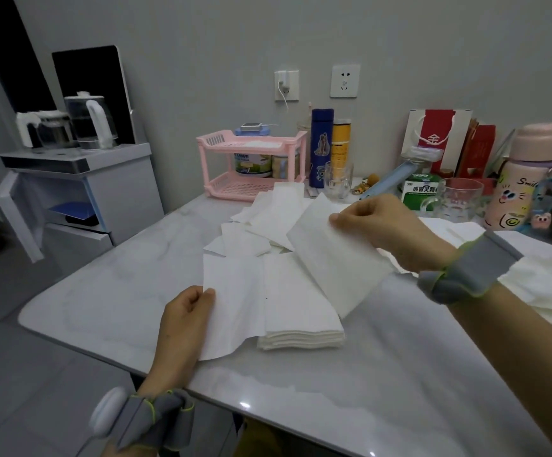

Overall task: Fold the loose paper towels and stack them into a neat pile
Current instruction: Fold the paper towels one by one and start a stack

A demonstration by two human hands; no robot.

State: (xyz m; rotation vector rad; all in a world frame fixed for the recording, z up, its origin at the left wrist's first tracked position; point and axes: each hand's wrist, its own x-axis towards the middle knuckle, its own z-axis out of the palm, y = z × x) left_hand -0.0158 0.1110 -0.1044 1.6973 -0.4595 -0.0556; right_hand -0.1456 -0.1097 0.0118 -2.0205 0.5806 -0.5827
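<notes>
The person stands at the pale counter (350, 374) with a paper towel in each hand. The left hand (185, 319) has its fingers (209, 294) closed on the left edge of a flat, unfolded paper towel (231, 301), thumb on top; the sheet lies on the counter with its near corner curling at the counter's edge, and its right side runs up against the folded stack (296, 311). That stack of folded towels sits between the two hands, neat layers showing at its near end. The right hand (390, 232) is raised above the counter, fingers (340, 221) pinched shut on the upper edge of a folded towel (337, 255) that hangs tilted over the far end of the stack. Behind it, more loose towels (268, 219) lie scattered toward the pink rack (251, 159). Both wrists wear grey straps. A glass mug (456, 199) and a pink bottle (518, 179) stand at the back right.
</notes>
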